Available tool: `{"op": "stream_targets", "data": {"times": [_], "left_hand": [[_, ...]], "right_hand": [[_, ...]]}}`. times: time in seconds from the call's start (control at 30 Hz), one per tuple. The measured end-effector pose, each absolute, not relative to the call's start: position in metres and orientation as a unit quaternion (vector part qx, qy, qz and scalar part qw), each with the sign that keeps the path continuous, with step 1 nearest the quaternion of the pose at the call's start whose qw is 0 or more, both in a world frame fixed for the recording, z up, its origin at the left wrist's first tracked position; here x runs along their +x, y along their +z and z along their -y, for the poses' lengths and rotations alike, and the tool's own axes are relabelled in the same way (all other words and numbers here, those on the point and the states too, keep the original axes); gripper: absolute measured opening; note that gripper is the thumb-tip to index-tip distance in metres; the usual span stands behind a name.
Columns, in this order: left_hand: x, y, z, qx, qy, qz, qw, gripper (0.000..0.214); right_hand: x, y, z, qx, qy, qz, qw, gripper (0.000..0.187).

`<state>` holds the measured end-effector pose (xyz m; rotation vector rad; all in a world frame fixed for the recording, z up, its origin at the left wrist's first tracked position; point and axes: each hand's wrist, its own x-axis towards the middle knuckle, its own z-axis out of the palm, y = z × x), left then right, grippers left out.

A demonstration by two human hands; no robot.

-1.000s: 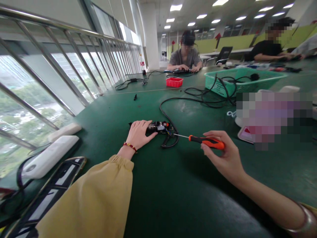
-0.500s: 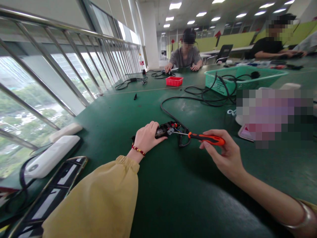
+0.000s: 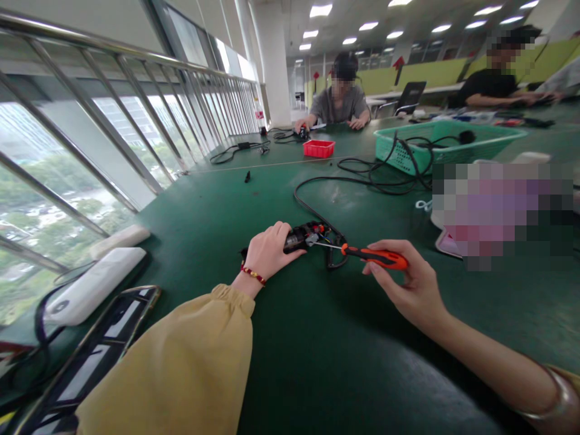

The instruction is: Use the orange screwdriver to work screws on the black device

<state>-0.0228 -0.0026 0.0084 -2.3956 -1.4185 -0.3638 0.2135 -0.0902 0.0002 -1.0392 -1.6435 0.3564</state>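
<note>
My left hand (image 3: pixel 270 249) is closed round a black cylindrical device (image 3: pixel 296 238) lying on the green table; its exposed end shows small red and grey parts and thin wires. Fingers of my right hand (image 3: pixel 410 275) grip the orange and black handle of a screwdriver (image 3: pixel 378 255). The screwdriver's thin shaft points left, its tip at the device's exposed end. Whether the tip sits in a screw is too small to tell. A black cable (image 3: pixel 312 211) runs from that end of the device across the table. My palm hides the device's left part.
A green basket (image 3: pixel 403 158) with black cables stands at the back right, a red tray (image 3: pixel 318 149) further left. A white power bank-like object (image 3: pixel 97 286) and a dark phone-shaped object (image 3: pixel 97 356) lie on the left. Across the table sits a person (image 3: pixel 339 99).
My right hand and the screwdriver have shifted slightly left and down. My left hand and the device stay in place. Across the table, the person's hand has moved a little left.
</note>
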Motion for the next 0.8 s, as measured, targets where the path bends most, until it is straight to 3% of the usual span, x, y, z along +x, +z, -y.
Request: {"op": "stream_targets", "data": {"times": [0.2, 0.33, 0.6, 0.8], "left_hand": [[-0.023, 0.008, 0.003, -0.844, -0.127, 0.494, 0.167, 0.043], [-0.023, 0.009, 0.004, -0.845, -0.127, 0.493, 0.163, 0.042], [-0.021, 0.012, 0.007, -0.837, -0.128, 0.509, 0.151, 0.04], [-0.012, 0.012, 0.01, -0.803, -0.134, 0.564, 0.141, 0.05]], "right_hand": [[0.217, 0.004, 0.09, -0.467, 0.179, 0.701, 0.508, 0.018], [0.219, 0.004, 0.093, -0.481, 0.212, 0.691, 0.497, 0.027], [0.214, 0.008, 0.095, -0.434, 0.054, 0.731, 0.524, 0.037], [0.216, 0.007, 0.096, -0.43, -0.006, 0.724, 0.539, 0.019]]}}
